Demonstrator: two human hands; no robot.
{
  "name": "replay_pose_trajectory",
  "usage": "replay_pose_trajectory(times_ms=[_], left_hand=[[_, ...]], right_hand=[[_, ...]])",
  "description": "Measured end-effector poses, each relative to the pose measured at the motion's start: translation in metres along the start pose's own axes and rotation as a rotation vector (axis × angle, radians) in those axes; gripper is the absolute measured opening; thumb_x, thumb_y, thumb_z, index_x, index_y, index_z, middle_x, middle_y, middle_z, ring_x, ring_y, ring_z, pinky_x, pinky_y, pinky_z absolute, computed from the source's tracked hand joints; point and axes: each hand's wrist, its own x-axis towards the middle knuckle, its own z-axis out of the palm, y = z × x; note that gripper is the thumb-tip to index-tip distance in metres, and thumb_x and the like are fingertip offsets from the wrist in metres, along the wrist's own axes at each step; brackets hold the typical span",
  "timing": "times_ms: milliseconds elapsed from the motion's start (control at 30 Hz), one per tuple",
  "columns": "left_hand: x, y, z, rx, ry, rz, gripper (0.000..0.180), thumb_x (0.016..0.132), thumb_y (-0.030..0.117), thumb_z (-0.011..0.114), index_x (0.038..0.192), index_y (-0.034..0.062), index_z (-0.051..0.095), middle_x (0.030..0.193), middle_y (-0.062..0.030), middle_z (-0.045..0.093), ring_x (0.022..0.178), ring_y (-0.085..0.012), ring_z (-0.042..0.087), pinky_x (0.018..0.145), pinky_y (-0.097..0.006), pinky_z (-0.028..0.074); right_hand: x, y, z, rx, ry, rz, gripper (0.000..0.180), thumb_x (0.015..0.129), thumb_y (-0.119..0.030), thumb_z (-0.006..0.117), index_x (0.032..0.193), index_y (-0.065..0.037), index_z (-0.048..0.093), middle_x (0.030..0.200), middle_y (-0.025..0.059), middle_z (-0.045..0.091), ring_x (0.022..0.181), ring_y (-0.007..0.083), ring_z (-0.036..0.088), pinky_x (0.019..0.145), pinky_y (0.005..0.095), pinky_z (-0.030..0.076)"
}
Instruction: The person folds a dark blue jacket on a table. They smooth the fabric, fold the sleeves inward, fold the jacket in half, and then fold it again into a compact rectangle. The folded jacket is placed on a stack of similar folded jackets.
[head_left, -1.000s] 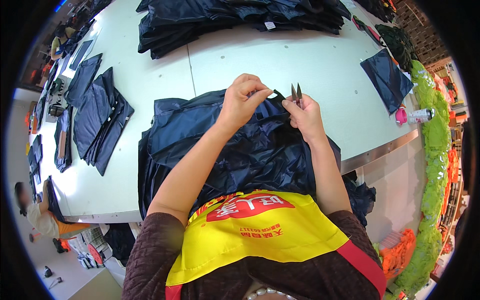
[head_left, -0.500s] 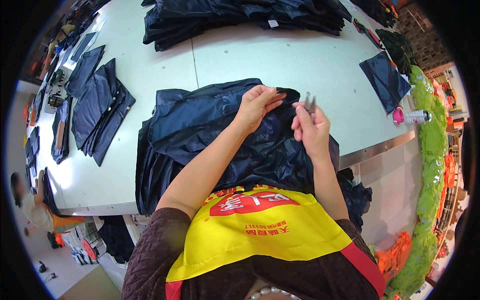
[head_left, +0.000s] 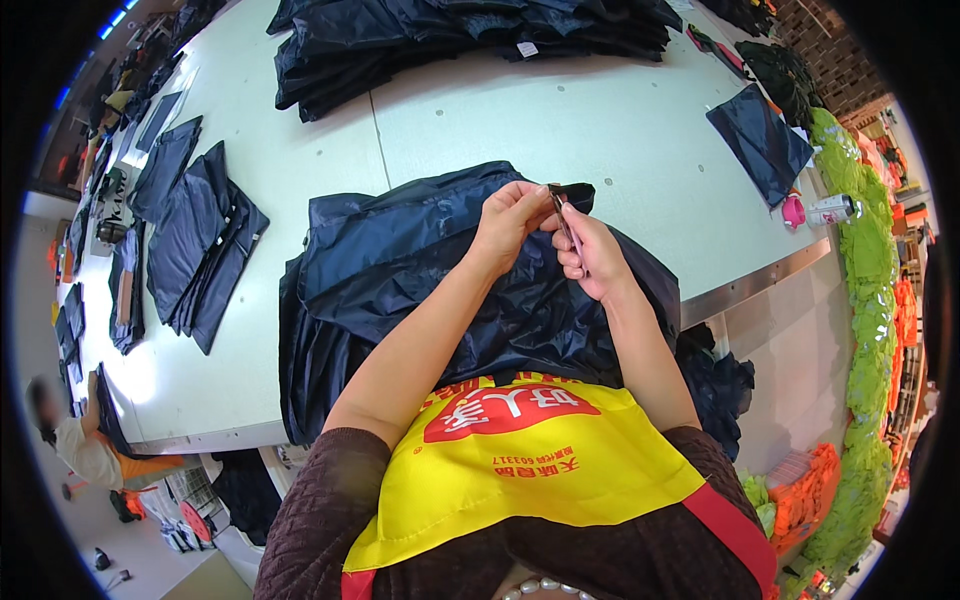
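A dark navy garment point(head_left: 400, 280) of thin shiny fabric lies bunched in front of me, its lower part hanging over the near table edge. Between thumb and fingers, my left hand point(head_left: 512, 222) pinches the garment's upper right edge. My right hand point(head_left: 595, 252) is closed around small thread snips point(head_left: 568, 228), whose slim blades point up and left. The snips' tips meet the fabric edge right beside my left fingertips. Whether a thread lies between the blades is too small to tell.
Stacked dark garments point(head_left: 470, 45) lie across the far side of the pale table point(head_left: 480, 125). More dark pieces point(head_left: 205, 245) are at the left, another folded piece point(head_left: 760, 145) at the right, near a bottle point(head_left: 830, 209). A person point(head_left: 75, 440) works at far left; green fabric point(head_left: 860, 330) is heaped at right.
My right hand has moved left and slightly up, bringing the snips from beside the garment to the edge at my left fingertips. My left hand keeps its pinch on the fabric.
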Motion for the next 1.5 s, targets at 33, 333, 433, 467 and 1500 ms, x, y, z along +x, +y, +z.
replay_pose_trajectory(times_ms=[33, 333, 433, 467, 1500], left_hand=[[0.000, -0.001, -0.002, 0.014, -0.006, -0.003, 0.014, 0.091, 0.015, 0.058, 0.090, 0.0013, 0.054, 0.084, -0.0089, 0.063, 0.074, -0.0129, 0.060, 0.070, -0.026, 0.050], [-0.002, -0.006, -0.008, 0.060, -0.002, 0.031, 0.013, 0.090, 0.015, 0.059, 0.090, 0.0023, 0.059, 0.093, -0.0103, 0.064, 0.083, -0.0157, 0.063, 0.073, -0.026, 0.050], [-0.015, 0.012, -0.028, 0.251, 0.045, 0.264, 0.019, 0.090, 0.018, 0.059, 0.098, 0.0011, 0.060, 0.101, -0.0116, 0.064, 0.088, -0.0169, 0.064, 0.076, -0.028, 0.051], [-0.028, 0.043, -0.035, 0.383, 0.169, 0.325, 0.019, 0.092, 0.018, 0.056, 0.096, 0.0004, 0.060, 0.102, -0.0136, 0.064, 0.087, -0.0165, 0.063, 0.076, -0.027, 0.050], [-0.123, 0.110, -0.250, 0.134, 0.857, 0.164, 0.029, 0.088, 0.010, 0.057, 0.115, -0.0001, 0.057, 0.096, -0.0085, 0.065, 0.083, -0.0151, 0.062, 0.073, -0.025, 0.049]], right_hand=[[0.002, 0.000, -0.001, 0.014, -0.004, 0.005, 0.034, 0.096, -0.038, 0.042, 0.089, -0.007, 0.056, 0.061, -0.0056, 0.043, 0.044, 0.0015, 0.035, 0.037, 0.0157, 0.025], [0.021, 0.001, -0.011, 0.124, -0.017, -0.028, 0.028, 0.095, -0.036, 0.047, 0.086, -0.010, 0.053, 0.056, -0.0065, 0.036, 0.038, 0.0011, 0.029, 0.032, 0.0160, 0.021], [0.037, -0.009, -0.056, 0.462, 0.067, -0.237, 0.035, 0.095, -0.036, 0.046, 0.100, -0.002, 0.052, 0.060, -0.0060, 0.032, 0.041, 0.0019, 0.025, 0.032, 0.0164, 0.020], [0.040, -0.013, -0.082, 0.485, 0.121, -0.290, 0.036, 0.095, -0.036, 0.046, 0.101, -0.001, 0.052, 0.061, -0.0056, 0.032, 0.042, 0.0023, 0.025, 0.032, 0.0168, 0.020], [0.080, -0.031, -0.170, -1.308, 0.663, -0.556, 0.039, 0.092, -0.036, 0.050, 0.107, -0.001, 0.058, 0.077, 0.0097, 0.059, 0.072, 0.0209, 0.057, 0.066, 0.0328, 0.045]])
